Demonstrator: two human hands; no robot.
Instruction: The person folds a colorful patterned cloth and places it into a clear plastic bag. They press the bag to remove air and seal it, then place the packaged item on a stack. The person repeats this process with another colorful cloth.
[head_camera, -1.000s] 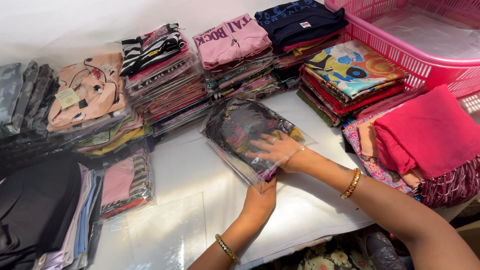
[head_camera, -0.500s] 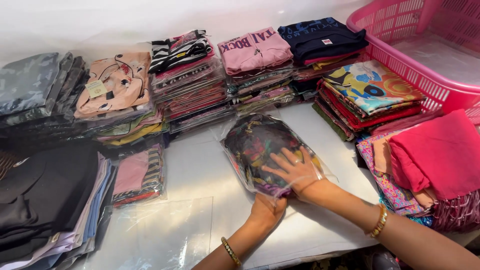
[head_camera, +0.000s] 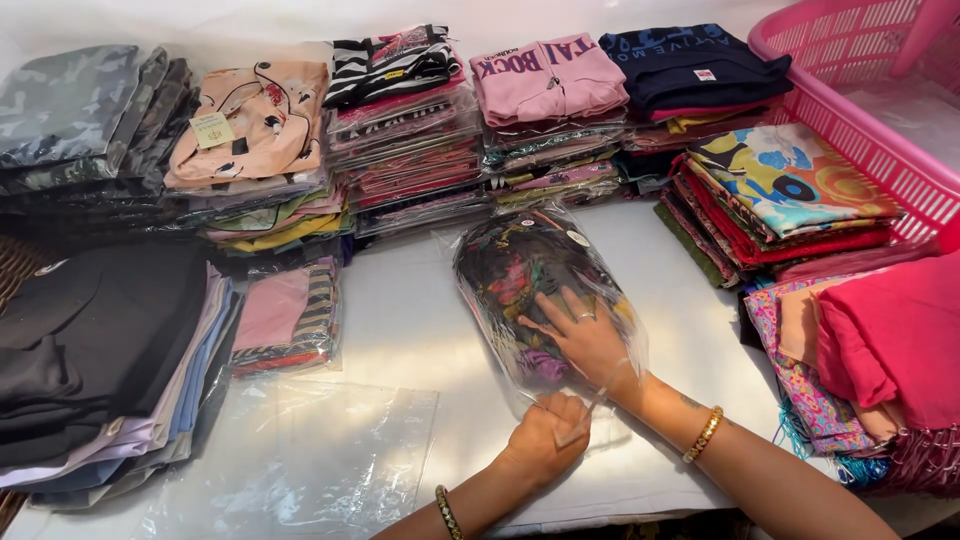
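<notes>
- The right hand (head_camera: 585, 335) enters from 5 o'clock, forearm laid across the counter (head_camera: 400, 320), a gold bangle (head_camera: 705, 433) on the wrist. The palm lies flat, fingers spread and pointing to about 10 o'clock, pressing on the near half of the bagged garment (head_camera: 525, 280). It presses and does not grip.
- The left hand (head_camera: 548, 440) rises from 6 o'clock, wrist bent, with a beaded bracelet (head_camera: 446, 512) on the forearm. Its fingers are curled in and pinch the loose open flap of the clear bag at the near end, just under the right wrist.
- The bagged garment is a dark folded piece with red, green and yellow print inside a clear plastic sleeve. It lies flat in the middle of the counter. Its long axis runs from about 11 o'clock at the far end to 5 o'clock at the near end, and the open mouth points to the person.
- An empty clear plastic bag (head_camera: 300, 460) lies flat at 8 o'clock of the hands, well apart from them.
- At 9 o'clock a small striped packet (head_camera: 290, 320) leans beside a stack of dark folded clothes (head_camera: 90, 350).
- Across the far edge, from 10 to 1 o'clock, stand piles of bagged garments, topped by a peach one (head_camera: 255, 120), a pink one (head_camera: 545, 75) and a navy one (head_camera: 690, 65).
- At 2 o'clock sits a stack of bright printed cloth (head_camera: 780, 190) with a pink plastic basket (head_camera: 850, 110) behind it; at 3 o'clock lies a heap of pink fabric (head_camera: 890, 340).
</notes>
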